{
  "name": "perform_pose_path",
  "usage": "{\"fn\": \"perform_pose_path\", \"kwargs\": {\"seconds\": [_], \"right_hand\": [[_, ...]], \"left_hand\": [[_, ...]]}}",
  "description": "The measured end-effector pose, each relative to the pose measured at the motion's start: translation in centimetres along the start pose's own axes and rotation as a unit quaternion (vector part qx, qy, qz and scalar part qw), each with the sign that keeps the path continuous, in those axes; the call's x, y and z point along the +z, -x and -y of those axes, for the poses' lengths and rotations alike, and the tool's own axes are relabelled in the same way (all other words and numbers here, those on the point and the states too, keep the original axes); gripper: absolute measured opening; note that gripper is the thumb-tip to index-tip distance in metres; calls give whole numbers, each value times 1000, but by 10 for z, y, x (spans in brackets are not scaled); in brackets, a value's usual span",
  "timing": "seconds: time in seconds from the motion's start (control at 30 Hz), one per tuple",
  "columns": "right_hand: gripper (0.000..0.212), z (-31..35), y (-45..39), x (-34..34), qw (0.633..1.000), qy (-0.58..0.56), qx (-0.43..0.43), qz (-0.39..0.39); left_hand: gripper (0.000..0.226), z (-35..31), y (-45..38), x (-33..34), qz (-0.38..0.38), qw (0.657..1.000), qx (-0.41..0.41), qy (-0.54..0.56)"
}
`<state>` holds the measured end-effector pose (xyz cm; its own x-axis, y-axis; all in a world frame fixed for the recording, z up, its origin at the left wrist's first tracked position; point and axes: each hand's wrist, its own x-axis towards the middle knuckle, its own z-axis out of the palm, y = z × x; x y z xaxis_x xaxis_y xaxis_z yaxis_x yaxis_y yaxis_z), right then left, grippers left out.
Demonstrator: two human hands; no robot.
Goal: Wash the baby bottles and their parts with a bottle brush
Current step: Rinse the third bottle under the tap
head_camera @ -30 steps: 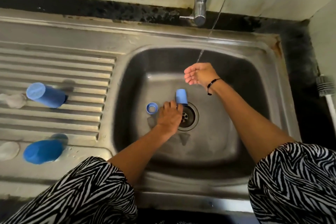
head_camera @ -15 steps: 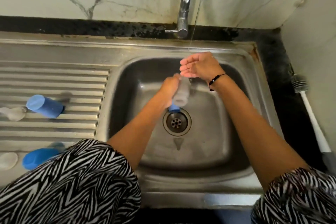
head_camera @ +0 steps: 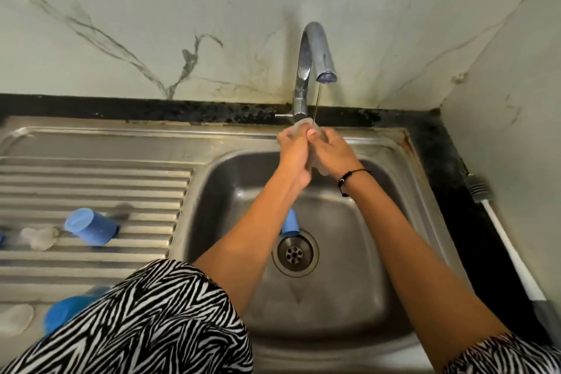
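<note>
Both hands up under tap (head_camera: 318,70) at sink (head_camera: 403,179) back edge. Left hand (head_camera: 293,152) and right hand (head_camera: 332,152) now wrapped round clear bottle (head_camera: 303,124), lifted off basin floor since sec ago. Thin stream hitting it: rinse step. Blue cap (head_camera: 290,223) left by drain (head_camera: 295,253). Bottle brush (head_camera: 513,255) untouched, along sink's right edge.

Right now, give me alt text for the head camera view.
Both hands, left hand and right hand, hold a clear bottle under a thin stream from the tap over a steel sink. Blue caps lie on the drainboard.
</note>
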<state>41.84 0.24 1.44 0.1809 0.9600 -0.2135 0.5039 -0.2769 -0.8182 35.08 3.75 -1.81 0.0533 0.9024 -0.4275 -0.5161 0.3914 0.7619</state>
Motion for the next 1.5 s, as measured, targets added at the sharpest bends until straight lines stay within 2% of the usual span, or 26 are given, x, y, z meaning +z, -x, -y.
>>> {"fn": "perform_pose_path", "kwargs": {"seconds": [0.03,0.1,0.13,0.2,0.23,0.3,0.4,0.47,0.53,0.63,0.67,0.73,0.8,0.9,1.0,1.07,1.17,1.3,1.4,1.5], "right_hand": [[43,2,-2,-1,999,-28,12,14],[44,5,-5,-1,999,-33,8,42],[44,8,-6,-1,999,-23,-3,39],[44,14,-10,-2,998,-61,-7,14],[43,17,-12,-4,993,-118,13,3],[37,20,-16,-6,967,-249,40,-34],[28,20,-20,-3,937,-324,7,-132],[27,25,-20,-2,934,-311,-28,-174],[27,32,-22,-6,943,-270,-62,-186],[22,44,-33,-19,959,-241,-83,-124],[17,47,-35,-21,963,-246,-73,-86],[13,49,-38,-23,968,-248,-23,-28],[15,50,-38,-21,979,-203,3,-2],[33,52,-42,-17,996,-84,-12,0],[36,54,-33,-10,998,-18,-58,-19],[38,47,-16,0,994,20,-98,-40],[53,26,22,18,992,69,-108,-18],[51,21,17,15,995,21,-96,-3],[33,37,-19,-6,999,-35,-8,-23],[39,45,-43,-16,992,-109,54,-11]], "left_hand": [[5,-4,0,-1,4,1000,15,8],[42,-10,-2,-6,0,998,48,33],[54,-15,0,-7,-10,997,64,45],[43,-22,-1,-4,-41,993,92,61],[33,-27,1,0,-49,991,101,68],[30,-38,7,10,-66,989,108,78],[19,-46,10,18,-84,991,58,80],[14,-46,13,17,-79,996,9,50],[30,-43,19,13,-35,999,-36,-20],[49,-38,33,7,30,984,-102,-141],[50,-35,36,5,38,976,-95,-191],[41,-28,33,3,6,956,19,-292],[43,-27,34,6,-33,927,141,-347],[60,-31,35,22,-49,931,140,-333],[48,-32,28,25,-39,966,107,-234],[40,-38,26,18,3,986,60,-154],[45,-42,28,6,37,985,17,-168],[37,-38,25,8,36,985,19,-165],[33,-26,25,16,21,992,-9,-121],[36,-25,21,16,21,992,-13,-127]]}}
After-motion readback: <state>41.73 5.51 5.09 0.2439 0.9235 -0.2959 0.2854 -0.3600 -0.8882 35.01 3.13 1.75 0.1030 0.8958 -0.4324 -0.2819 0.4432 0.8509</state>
